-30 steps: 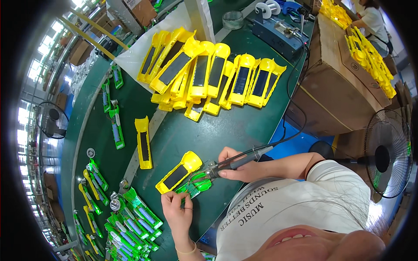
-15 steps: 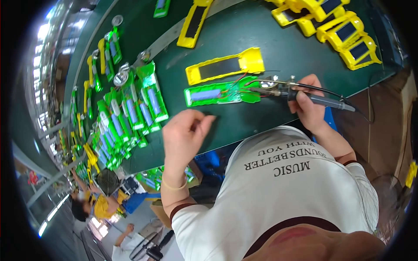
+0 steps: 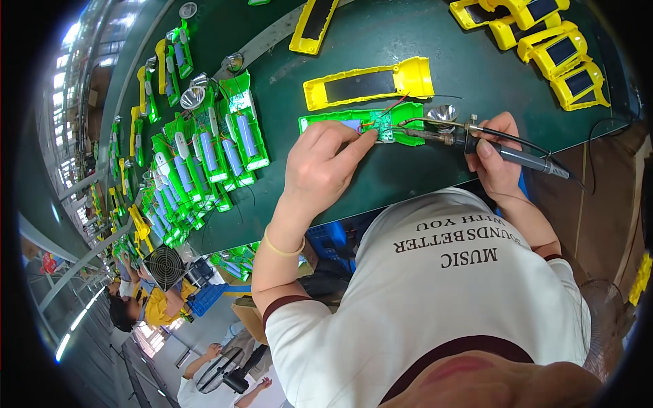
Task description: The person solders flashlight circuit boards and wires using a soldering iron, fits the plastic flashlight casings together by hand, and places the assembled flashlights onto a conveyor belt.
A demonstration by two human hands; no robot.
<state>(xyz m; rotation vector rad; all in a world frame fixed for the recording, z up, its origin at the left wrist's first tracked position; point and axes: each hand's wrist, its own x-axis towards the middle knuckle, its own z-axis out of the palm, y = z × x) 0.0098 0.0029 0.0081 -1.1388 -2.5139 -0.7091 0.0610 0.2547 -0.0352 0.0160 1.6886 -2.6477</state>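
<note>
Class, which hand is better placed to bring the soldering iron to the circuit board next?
Probably the right hand: it grips the soldering iron, tip toward the circuit board. The left hand is at the board, with no tool visible.

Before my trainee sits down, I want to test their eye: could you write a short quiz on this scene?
1. Which hand holds the iron?
2. True or false: the left hand is on a yellow shell.
3. Multiple choice: beside the iron's metal end lies a) a cup, b) a reflector, c) scissors.

Key:
1. The right hand.
2. False; it is at the green shell.
3. b
</note>
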